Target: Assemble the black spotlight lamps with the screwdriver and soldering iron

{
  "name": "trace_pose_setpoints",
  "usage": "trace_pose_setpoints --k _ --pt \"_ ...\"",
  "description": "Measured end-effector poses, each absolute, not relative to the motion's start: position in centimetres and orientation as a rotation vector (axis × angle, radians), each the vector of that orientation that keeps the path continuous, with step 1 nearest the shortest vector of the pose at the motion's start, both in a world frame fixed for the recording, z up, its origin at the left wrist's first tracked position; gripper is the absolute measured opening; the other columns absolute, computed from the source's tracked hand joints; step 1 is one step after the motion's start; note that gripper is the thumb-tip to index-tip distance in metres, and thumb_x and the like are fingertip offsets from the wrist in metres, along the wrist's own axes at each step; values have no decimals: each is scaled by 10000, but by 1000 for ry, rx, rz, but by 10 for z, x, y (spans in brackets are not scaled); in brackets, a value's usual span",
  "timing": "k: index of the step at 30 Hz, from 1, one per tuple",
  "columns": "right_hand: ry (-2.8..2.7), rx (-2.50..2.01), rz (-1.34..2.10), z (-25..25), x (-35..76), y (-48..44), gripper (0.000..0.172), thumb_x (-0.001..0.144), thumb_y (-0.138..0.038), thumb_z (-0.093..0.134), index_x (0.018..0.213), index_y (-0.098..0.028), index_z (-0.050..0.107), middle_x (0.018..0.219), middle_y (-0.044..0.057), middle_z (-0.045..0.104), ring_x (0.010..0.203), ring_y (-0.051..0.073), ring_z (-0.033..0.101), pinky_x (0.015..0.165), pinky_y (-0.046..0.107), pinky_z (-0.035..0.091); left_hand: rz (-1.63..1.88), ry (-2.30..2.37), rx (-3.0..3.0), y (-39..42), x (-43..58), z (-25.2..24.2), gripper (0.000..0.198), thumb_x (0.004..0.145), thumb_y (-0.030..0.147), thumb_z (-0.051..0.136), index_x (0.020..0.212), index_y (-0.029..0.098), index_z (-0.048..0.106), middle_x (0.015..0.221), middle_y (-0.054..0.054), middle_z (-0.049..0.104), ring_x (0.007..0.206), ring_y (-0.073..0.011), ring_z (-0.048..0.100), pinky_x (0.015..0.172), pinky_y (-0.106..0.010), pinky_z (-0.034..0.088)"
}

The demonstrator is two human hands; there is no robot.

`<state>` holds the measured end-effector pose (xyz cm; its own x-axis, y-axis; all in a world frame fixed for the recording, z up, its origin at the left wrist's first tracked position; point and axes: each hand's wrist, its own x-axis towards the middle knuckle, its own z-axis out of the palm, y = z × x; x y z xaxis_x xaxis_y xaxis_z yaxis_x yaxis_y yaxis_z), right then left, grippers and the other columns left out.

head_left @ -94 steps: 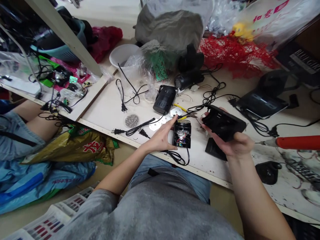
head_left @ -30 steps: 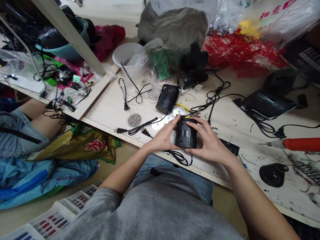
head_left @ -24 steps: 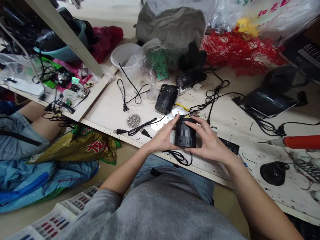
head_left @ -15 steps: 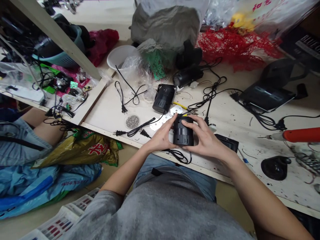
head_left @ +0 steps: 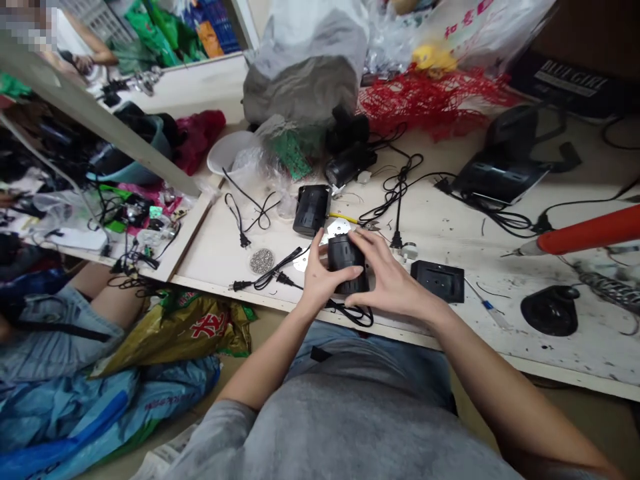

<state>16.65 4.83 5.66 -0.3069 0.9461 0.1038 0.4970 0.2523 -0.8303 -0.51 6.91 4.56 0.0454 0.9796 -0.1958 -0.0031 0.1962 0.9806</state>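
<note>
Between my two hands is a black slotted cylindrical housing (head_left: 345, 259), near the front edge of the bench. My left hand (head_left: 320, 277) grips its left side, the thumb lying across the front. My right hand (head_left: 387, 277) wraps its right side and top, fingers curved over it. A black cord (head_left: 357, 313) coils just below the housing. Behind it lie white metal plates (head_left: 340, 229) and a second black cylindrical housing (head_left: 313, 209). Yellow-handled pliers (head_left: 345, 218) rest beside that one. To the left are a round dish of small screws (head_left: 261, 261) and power cords with plugs (head_left: 270, 273).
A red-handled tool with a thin metal tip (head_left: 585, 231) juts in from the right. Near it are a black rectangular tray (head_left: 440, 280) and a black round base (head_left: 549, 311). A wooden divider (head_left: 193, 223) edges the left side. Another person sits beyond it.
My view has tilted up and shifted, bringing more of the far background in. Both hands stay on the black housing; my left thumb now lies across its front.
</note>
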Motion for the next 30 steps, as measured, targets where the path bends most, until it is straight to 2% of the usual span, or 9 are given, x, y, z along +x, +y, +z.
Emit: trace_pose_setpoints --k 3,5,7,11,14,18,23,27,30 --pt "-1445 -1412 1105 57 146 33 1123 680 -552 841 1584 -278 234 1585 178 356 1436 383 437 1130 622 434 1215 1106 939 65 -10 49 1252 503 426 965 1564 311 311 1332 -99 618 1223 -320 619 1063 -438 490" --pt "-1262 -1399 1233 54 131 25 1033 688 -572 820 1532 -220 340 1467 190 514 1310 366 572 1058 577 513 1266 1029 877 65 -14 51 1219 497 408 959 1548 323 348 1286 -68 655 1253 -313 607 1083 -411 477" --pt "-1186 -1425 1216 51 119 20 887 683 -546 816 1418 -180 478 1334 172 622 1212 342 637 1012 531 551 1240 1001 835 66 -17 52 1154 493 391 951 1514 333 417 1311 -53 657 1280 -307 591 1100 -391 462" --pt "-1292 -1540 886 48 113 18 707 683 -474 813 1282 -178 583 1206 147 678 1122 324 671 945 489 586 1186 973 746 69 -17 51 995 538 517 907 1435 314 528 1363 -63 642 1274 -300 593 1090 -397 460" --pt "-1464 -1541 649 45 112 18 706 745 -505 775 1334 -181 557 1132 140 695 1049 317 695 878 473 610 1232 1006 719 70 -12 51 955 570 565 883 1417 294 537 1288 -66 675 1186 -274 637 1033 -385 487" --pt "-1596 -1488 406 40 110 18 717 846 -585 670 1376 -128 514 1067 158 694 964 303 706 834 455 624 1277 1087 635 69 -1 56 909 586 510 884 1395 274 543 1113 -43 708 983 -226 688 920 -360 525" --pt "-1609 -1432 406 40 113 20 672 868 -611 635 1329 -131 542 1022 138 692 918 278 707 806 427 629 1325 1146 630 68 3 61 821 565 486 908 1298 248 623 1046 -26 721 937 -200 690 898 -321 523" --pt "-1542 -1414 440 44 115 19 630 850 -580 675 1311 -167 554 1032 116 700 933 270 710 797 407 629 1288 1048 639 74 -1 58 844 514 612 913 1228 232 673 1113 -62 738 1026 -230 698 918 -316 534" --pt "-1520 -1413 423 45 112 16 610 858 -567 666 1307 -169 553 1023 119 704 923 274 709 778 410 629 1253 1056 567 77 -2 56 721 562 648 868 1091 182 716 1021 -77 753 938 -230 721 857 -324 560"
